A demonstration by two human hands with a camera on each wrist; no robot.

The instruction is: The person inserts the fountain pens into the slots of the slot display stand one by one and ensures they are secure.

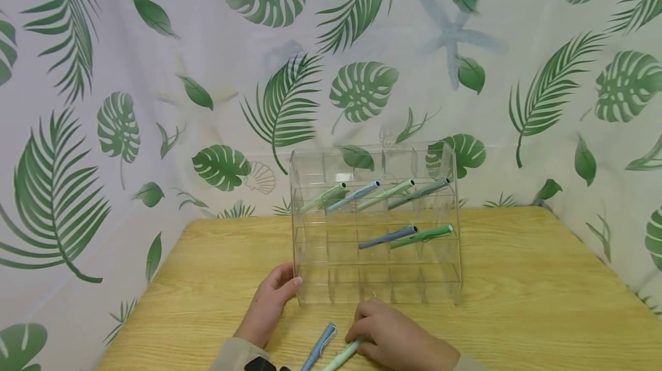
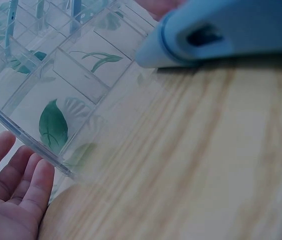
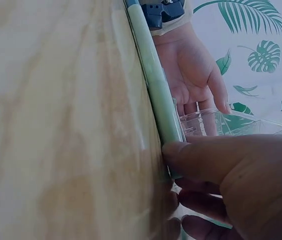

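Note:
A clear acrylic pen rack (image 1: 295, 227) with small divided compartments stands on the table. My left hand (image 1: 269, 302) holds its lower left side, thumb in front and fingers behind the side panel (image 2: 28, 140). My right hand (image 1: 390, 331) pinches one end of a pale green pen (image 1: 341, 355) between thumb and fingers, low over the table in front of the rack; in the right wrist view the thumb presses on the pen (image 3: 153, 75). Left of it lies a blue pen (image 1: 319, 347) with a clip, which looms large in the left wrist view.
Several pens lean in one upper row of the rack, among them a light blue pen (image 1: 353, 197). A dark blue pen (image 1: 388, 237) and a green pen (image 1: 423, 236) lean in the row below. A leaf-patterned curtain (image 1: 207, 112) hangs behind the wooden table (image 1: 517, 279).

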